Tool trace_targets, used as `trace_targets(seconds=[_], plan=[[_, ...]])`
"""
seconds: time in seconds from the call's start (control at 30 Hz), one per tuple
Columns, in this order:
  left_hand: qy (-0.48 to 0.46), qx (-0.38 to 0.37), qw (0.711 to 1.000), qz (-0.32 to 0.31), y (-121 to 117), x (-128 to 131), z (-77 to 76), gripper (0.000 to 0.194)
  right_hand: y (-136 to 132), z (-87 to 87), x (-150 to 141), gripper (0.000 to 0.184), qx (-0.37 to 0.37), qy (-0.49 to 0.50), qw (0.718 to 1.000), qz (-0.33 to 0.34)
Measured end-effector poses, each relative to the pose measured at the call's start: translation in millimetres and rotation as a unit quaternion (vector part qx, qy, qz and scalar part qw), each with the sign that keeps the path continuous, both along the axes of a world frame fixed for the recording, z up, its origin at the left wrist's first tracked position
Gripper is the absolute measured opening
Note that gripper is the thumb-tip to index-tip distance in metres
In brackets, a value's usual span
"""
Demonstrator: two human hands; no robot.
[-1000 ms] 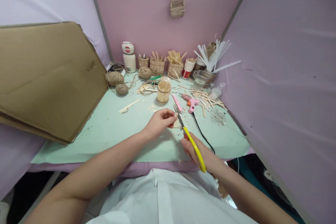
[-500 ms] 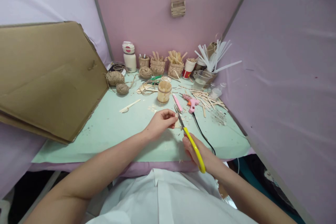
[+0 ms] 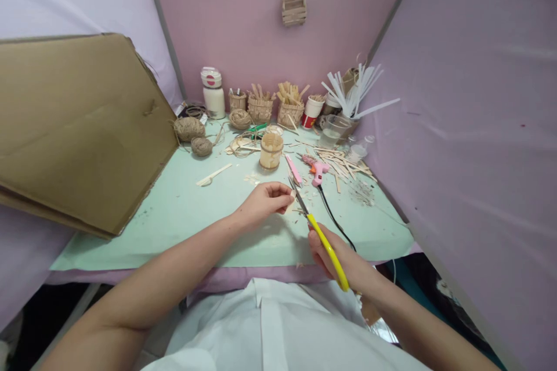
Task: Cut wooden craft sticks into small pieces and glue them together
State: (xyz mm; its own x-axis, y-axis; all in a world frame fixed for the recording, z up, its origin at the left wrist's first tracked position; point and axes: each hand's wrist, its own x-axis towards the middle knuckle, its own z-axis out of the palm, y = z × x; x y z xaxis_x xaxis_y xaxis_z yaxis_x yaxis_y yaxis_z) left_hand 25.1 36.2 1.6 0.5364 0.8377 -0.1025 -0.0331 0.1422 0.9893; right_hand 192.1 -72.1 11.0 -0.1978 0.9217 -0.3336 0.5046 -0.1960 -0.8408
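Between the fingertips of my left hand (image 3: 264, 203) is a small pale wooden piece (image 3: 293, 193), mostly covered by the fingers. My right hand (image 3: 327, 246) grips a pair of scissors (image 3: 329, 253) with yellow handles. The scissor blades reach up to the wooden piece, right beside my left fingertips; whether they touch it I cannot tell. Just beyond my left hand stands a small round wooden cup (image 3: 271, 152) with bands around it. A pink-handled tool (image 3: 293, 169) and a pink glue gun (image 3: 319, 173) with a black cord lie past the scissors.
Cut wooden sticks (image 3: 343, 163) are scattered at the right. Twine balls (image 3: 190, 128) sit at the back left, near a large cardboard sheet (image 3: 82, 127). Along the back wall stand a white jar (image 3: 213, 101), baskets of sticks (image 3: 290, 114) and white glue sticks (image 3: 355, 90).
My right hand and the scissors have shifted slightly right and toward me. My left hand keeps its pinch on the wooden piece, almost in the same place.
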Motion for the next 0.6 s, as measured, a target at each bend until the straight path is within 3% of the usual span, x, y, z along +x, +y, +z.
trace_targets(seconds=[0.23, 0.6], plan=[[0.023, 0.014, 0.999, -0.028, 1.5, -1.5, -0.6, 0.021, -2.9, -1.0, 5.4, 0.035, -0.005, -0.03, 1.0, 0.008], [0.033, 0.018, 0.996, -0.082, 1.8, -4.4, -2.4, 0.019, -13.9, 7.1, 13.8, 0.029, -0.044, 0.002, 0.999, 0.019]])
